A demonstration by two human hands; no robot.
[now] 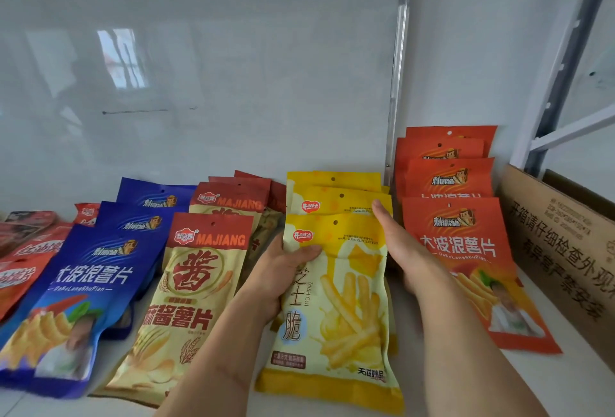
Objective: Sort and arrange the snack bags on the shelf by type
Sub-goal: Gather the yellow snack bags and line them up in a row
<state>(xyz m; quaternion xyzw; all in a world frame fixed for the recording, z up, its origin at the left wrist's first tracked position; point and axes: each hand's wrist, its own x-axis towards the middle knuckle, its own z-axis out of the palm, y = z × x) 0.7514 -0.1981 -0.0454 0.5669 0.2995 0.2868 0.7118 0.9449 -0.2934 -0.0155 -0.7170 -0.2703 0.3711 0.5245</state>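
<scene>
Snack bags lie in overlapping rows on the white shelf point(549, 383). A yellow fries bag point(346, 310) lies at the front of the yellow row point(332, 198). My left hand point(276, 277) grips its left edge, thumb across the front. My right hand point(399, 250) touches its right edge with straight fingers. Left of it are cream-and-red MAJIANG bags point(196, 283), then blue chip bags point(83, 287), then red bags point(23, 260) at the far left. Orange chip bags point(462, 250) form the row on the right.
A brown cardboard box point(565, 250) with printed text stands at the right end of the shelf. A grey metal shelf upright point(559, 83) rises behind it. The glossy white back wall point(233, 83) stands close behind the bags.
</scene>
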